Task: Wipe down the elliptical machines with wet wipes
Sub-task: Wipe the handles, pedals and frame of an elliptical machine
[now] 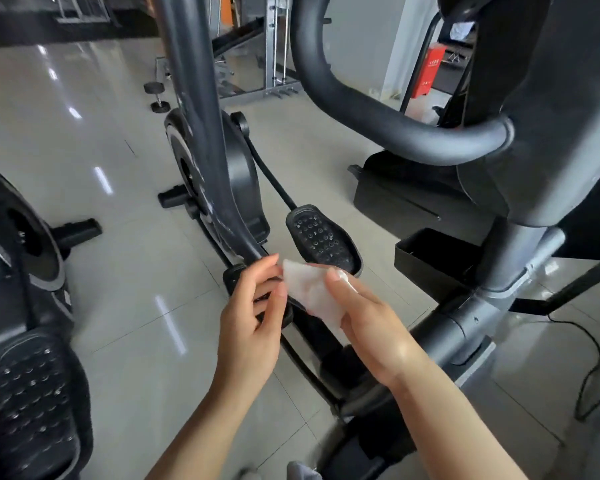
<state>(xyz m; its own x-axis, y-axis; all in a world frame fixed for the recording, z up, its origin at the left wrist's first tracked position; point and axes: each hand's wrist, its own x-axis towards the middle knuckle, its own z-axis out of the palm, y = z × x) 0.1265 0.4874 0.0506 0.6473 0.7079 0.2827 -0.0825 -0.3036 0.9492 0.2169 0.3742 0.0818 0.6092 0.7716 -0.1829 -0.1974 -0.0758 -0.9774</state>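
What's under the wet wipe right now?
The wet wipe, held by both hands, hangs over the elliptical's dark lower frame and floor tiles. The area directly beneath is covered.

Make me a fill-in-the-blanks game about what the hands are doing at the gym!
1. Both hands hold a white wet ____ between them.
2. Just past the left hand and right hand, the black foot pedal is covered in small ____.
3. On the tiled floor far behind the elliptical machine stands one small black ____.
4. The box in the far room is coloured ____.

Missing words: wipe; bumps; dumbbell; red.
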